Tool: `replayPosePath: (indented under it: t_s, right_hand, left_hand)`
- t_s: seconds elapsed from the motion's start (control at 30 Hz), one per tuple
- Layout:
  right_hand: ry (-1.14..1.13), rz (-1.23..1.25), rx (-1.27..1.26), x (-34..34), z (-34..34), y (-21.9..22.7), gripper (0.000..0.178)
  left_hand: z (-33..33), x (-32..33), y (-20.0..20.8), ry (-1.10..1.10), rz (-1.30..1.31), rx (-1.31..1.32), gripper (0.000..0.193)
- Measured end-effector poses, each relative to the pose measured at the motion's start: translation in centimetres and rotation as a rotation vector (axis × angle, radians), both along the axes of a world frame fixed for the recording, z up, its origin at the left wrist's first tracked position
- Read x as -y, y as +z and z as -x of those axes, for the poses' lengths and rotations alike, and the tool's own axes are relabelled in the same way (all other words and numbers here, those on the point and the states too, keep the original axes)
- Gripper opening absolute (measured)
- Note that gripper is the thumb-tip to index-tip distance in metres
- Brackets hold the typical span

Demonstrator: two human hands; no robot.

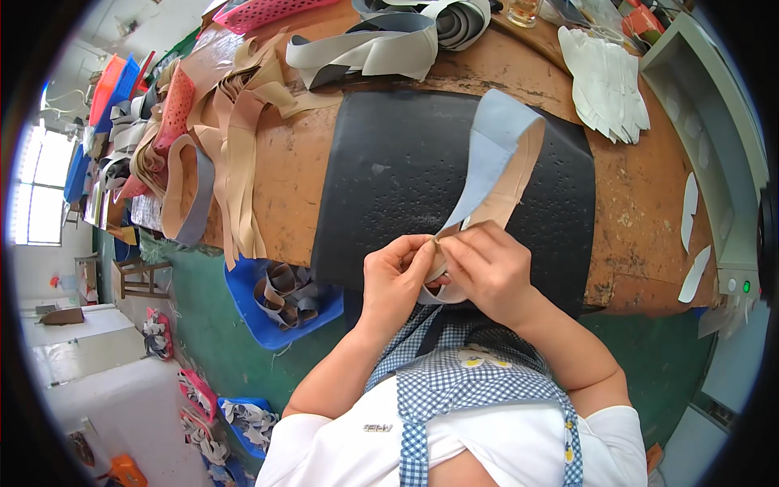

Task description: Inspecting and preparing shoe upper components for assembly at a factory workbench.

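Observation:
A curved strip [487, 154], light blue on one face and beige on the other, rises in a loop from between my hands over the black mat [381, 174]. My left hand [396, 280] pinches its lower part between thumb and fingers. Right beside it, my right hand [492, 268] is closed on the same strip, the two thumbs almost meeting. A pale end of the strip hangs below my fingers near the mat's front edge. My fingers hide the exact spot where they grip.
Beige strips [239, 146] drape across the wooden table's [633, 203] left side. Rolled grey-white strips [365, 53] lie at the back; white cut pieces [604, 85] sit far right beside a grey machine frame [714, 138]. A blue bin [251, 312] stands below the left front edge.

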State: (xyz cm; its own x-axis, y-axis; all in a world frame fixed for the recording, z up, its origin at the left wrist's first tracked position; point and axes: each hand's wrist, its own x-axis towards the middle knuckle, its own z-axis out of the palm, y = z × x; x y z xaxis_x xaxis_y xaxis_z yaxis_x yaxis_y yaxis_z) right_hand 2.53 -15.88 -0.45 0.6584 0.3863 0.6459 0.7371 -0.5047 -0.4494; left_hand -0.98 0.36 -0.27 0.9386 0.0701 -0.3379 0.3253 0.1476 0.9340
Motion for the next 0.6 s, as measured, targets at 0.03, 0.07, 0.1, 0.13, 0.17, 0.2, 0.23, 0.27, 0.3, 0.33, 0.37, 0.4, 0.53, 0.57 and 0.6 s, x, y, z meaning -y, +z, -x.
replayPosePath:
  t_s: [0.03,0.07,0.1,0.13,0.17,0.2,0.23,0.27,0.3,0.33,0.37,0.4,0.53,0.57,0.6]
  right_hand:
    - [0.003,-0.047,-0.13,0.4,0.1,-0.2,0.02]
    - [0.005,-0.047,-0.129,0.6,0.2,-0.1,0.02]
    - [-0.049,-0.299,-0.528,0.8,0.4,0.3,0.019]
    - [-0.104,-0.552,-0.928,1.0,0.5,0.5,0.019]
    - [-0.061,-0.583,-1.065,1.4,-0.3,-0.1,0.022]
    - [-0.068,-0.585,-1.063,1.5,-0.8,0.0,0.022]
    - [0.076,-0.67,-1.22,1.7,-1.2,0.1,0.021]
    - [0.226,-0.754,-1.372,1.9,-1.4,0.3,0.021]
    - [0.217,-0.689,-1.395,1.8,-1.7,0.7,0.02]
    - [0.217,-0.688,-1.394,1.7,-1.7,0.8,0.02]
    - [0.204,-0.603,-1.364,1.6,-1.8,0.9,0.018]
    - [0.196,-0.518,-1.336,1.4,-1.7,0.9,0.017]
    - [0.241,-0.535,-1.321,1.5,-1.7,0.2,0.015]
    - [0.246,-0.556,-1.295,1.4,-1.6,0.2,0.014]
    - [0.249,-0.579,-1.269,1.3,-1.6,0.1,0.014]
  left_hand:
    - [0.0,0.0,0.5,-0.012,-0.044,0.032,0.019]
    - [0.0,-0.1,0.7,-0.011,-0.045,0.033,0.019]
    - [0.0,-0.1,1.0,-0.022,-0.045,0.047,0.019]
    - [-0.1,-0.2,1.1,-0.033,-0.045,0.061,0.019]
    - [-0.1,-0.4,1.1,-0.032,-0.045,0.062,0.019]
    - [-0.1,-0.6,1.1,-0.099,-0.036,0.065,0.019]
    - [-0.1,-0.7,1.1,-0.168,-0.026,0.067,0.019]
    - [0.0,-0.6,1.1,-0.175,-0.024,0.067,0.019]
    - [0.1,-0.6,1.1,-0.166,-0.034,0.06,0.018]
    - [0.1,-0.6,1.0,-0.156,-0.043,0.054,0.018]
    - [0.0,-0.6,1.0,-0.155,-0.042,0.055,0.018]
    - [0.0,-0.6,1.1,-0.162,-0.057,0.062,0.018]
    - [0.0,-0.7,0.7,-0.192,-0.134,0.107,0.017]
    - [0.0,-0.8,0.9,-0.202,-0.151,0.1,0.017]
    - [0.0,-0.9,1.1,-0.2,-0.15,0.099,0.017]
